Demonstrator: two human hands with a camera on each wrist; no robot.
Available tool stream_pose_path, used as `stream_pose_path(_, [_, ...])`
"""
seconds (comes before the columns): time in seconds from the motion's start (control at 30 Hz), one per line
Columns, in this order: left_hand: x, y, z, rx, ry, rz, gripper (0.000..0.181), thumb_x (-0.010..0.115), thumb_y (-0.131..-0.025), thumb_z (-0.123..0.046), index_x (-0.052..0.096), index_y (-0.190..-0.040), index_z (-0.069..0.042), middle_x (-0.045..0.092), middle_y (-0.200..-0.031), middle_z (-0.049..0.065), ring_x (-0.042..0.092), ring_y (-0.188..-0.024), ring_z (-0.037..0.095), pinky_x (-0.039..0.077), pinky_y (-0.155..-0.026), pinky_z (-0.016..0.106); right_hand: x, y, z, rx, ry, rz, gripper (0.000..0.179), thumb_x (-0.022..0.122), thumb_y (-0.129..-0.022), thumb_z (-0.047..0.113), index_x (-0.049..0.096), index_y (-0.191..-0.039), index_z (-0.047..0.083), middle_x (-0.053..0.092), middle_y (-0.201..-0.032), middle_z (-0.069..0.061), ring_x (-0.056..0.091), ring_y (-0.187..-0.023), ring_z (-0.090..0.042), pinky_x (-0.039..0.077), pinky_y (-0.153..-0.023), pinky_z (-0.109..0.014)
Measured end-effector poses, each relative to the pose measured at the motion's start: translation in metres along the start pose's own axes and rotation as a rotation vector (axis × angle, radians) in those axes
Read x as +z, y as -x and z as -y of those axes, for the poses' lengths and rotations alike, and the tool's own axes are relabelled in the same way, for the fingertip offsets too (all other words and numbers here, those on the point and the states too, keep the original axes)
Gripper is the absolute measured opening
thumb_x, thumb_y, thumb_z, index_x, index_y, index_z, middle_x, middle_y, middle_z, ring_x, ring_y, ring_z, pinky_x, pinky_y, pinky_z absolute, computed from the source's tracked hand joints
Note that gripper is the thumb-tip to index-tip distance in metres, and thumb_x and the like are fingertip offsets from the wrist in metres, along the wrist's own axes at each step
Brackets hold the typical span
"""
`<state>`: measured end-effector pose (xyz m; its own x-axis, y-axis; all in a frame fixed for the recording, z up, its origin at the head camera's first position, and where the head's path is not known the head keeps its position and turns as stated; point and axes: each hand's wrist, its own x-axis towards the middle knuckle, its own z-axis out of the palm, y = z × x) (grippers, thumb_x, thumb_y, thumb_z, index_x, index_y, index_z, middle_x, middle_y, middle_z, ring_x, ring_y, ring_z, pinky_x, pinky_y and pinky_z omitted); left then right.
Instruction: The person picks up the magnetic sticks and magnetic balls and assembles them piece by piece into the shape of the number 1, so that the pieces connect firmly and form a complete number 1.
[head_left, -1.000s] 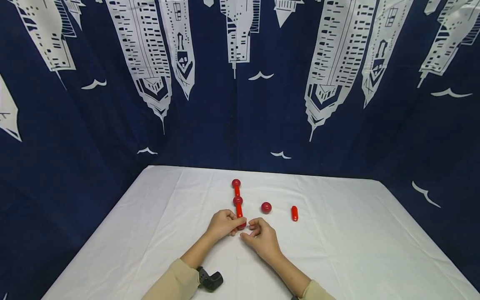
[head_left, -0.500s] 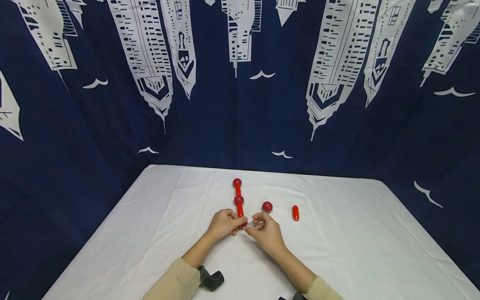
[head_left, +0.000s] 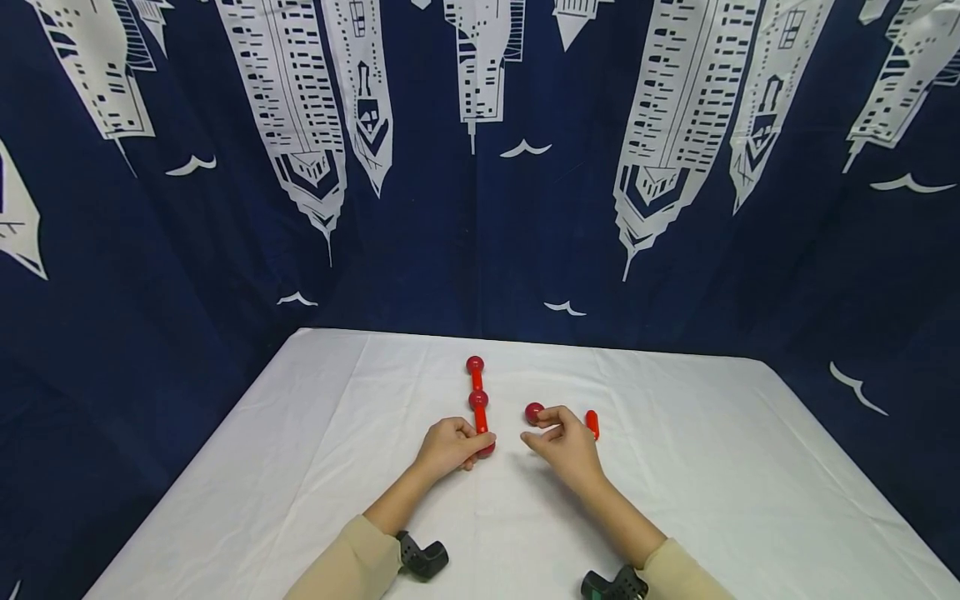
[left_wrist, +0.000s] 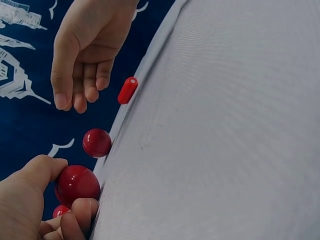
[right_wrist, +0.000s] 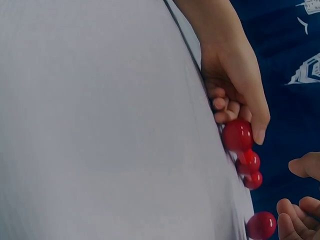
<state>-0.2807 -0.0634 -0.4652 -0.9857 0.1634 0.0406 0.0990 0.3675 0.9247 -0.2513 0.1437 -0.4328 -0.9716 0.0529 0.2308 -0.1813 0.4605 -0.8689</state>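
Note:
Red balls joined by short red rods form a straight chain [head_left: 478, 400] on the white cloth. At its near end, my left hand [head_left: 444, 446] pinches the last ball [left_wrist: 77, 186] between thumb and fingers. Right of the chain lies a loose red ball [head_left: 533, 413], with the fingers of my right hand [head_left: 566, 450] close beside it in the head view. That right hand holds nothing; its thumb and fingers are apart and loosely bent. Behind its knuckles, a loose red rod [head_left: 592, 421] is partly hidden in the head view but shows fully in the left wrist view.
A white cloth [head_left: 712, 483] covers the table. Beyond its far edge hangs a dark blue curtain [head_left: 420, 250] printed with white buildings and birds. Black wrist devices sit at the left cuff [head_left: 423, 557] and the right cuff [head_left: 617, 583].
My right hand has moved away from the chain's near end, to the right and slightly forward, up to the loose ball. The left hand keeps its pinch on the end ball.

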Motion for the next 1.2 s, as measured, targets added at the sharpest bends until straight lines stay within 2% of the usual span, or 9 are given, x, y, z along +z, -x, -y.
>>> stream_pose_path(0.27, [0.000, 0.000, -0.001, -0.015, -0.005, -0.004, 0.033, 0.077, -0.084, -0.032, 0.059, -0.074, -0.007, 0.054, -0.052, -0.001, 0.049, -0.041, 0.009, 0.036, -0.042, 0.019, -0.015, -0.008, -0.006, -0.029, 0.056, -0.035, 0.037, 0.082, -0.077, 0.012, 0.062, -0.104, -0.003, 0.066, -0.096, -0.015, 0.063, -0.075, -0.019, 0.050, -0.061, -0.022])
stream_pose_path(0.43, [0.001, 0.000, 0.000, -0.023, -0.016, -0.005, 0.032, 0.077, -0.085, -0.032, 0.059, -0.074, -0.007, 0.054, -0.052, -0.001, 0.049, -0.041, 0.009, 0.035, -0.042, 0.019, -0.024, -0.015, -0.010, 0.002, 0.101, -0.039, 0.038, 0.080, -0.080, 0.014, 0.062, -0.108, -0.003, 0.066, -0.099, -0.015, 0.063, -0.080, -0.022, 0.049, -0.064, -0.023])
stream_pose_path(0.8, [0.000, 0.000, 0.000, -0.012, -0.019, -0.009, 0.032, 0.076, -0.085, -0.031, 0.059, -0.074, -0.006, 0.054, -0.053, 0.000, 0.049, -0.042, 0.009, 0.035, -0.043, 0.019, -0.041, -0.036, -0.027, 0.038, 0.190, -0.101, 0.034, 0.076, -0.085, 0.016, 0.062, -0.108, -0.004, 0.066, -0.096, -0.014, 0.063, -0.085, -0.026, 0.048, -0.068, -0.028])
stream_pose_path(1.0, [0.001, 0.000, 0.000, -0.015, -0.009, -0.007, 0.032, 0.076, -0.085, -0.031, 0.059, -0.074, -0.006, 0.054, -0.052, -0.001, 0.049, -0.041, 0.009, 0.036, -0.043, 0.020, -0.047, -0.041, -0.032, 0.033, 0.231, -0.119, 0.032, 0.073, -0.085, 0.014, 0.063, -0.108, -0.007, 0.064, -0.092, -0.015, 0.063, -0.080, -0.026, 0.049, -0.061, -0.026])
stream_pose_path(1.1, [0.001, 0.000, 0.000, -0.012, -0.009, -0.007, 0.032, 0.076, -0.085, -0.031, 0.059, -0.074, -0.007, 0.054, -0.052, -0.001, 0.049, -0.041, 0.008, 0.036, -0.043, 0.019, -0.049, -0.043, -0.036, 0.028, 0.281, -0.124, 0.032, 0.073, -0.085, 0.012, 0.063, -0.107, -0.009, 0.062, -0.091, -0.017, 0.061, -0.079, -0.027, 0.049, -0.063, -0.030])
stream_pose_path(1.2, [0.001, 0.000, 0.000, -0.012, -0.008, -0.008, 0.032, 0.076, -0.085, -0.031, 0.059, -0.075, -0.007, 0.054, -0.053, -0.001, 0.049, -0.042, 0.009, 0.035, -0.043, 0.019, -0.049, -0.044, -0.040, 0.024, 0.339, -0.124, 0.035, 0.072, -0.085, 0.012, 0.063, -0.109, -0.011, 0.062, -0.094, -0.020, 0.060, -0.084, -0.030, 0.049, -0.072, -0.039])
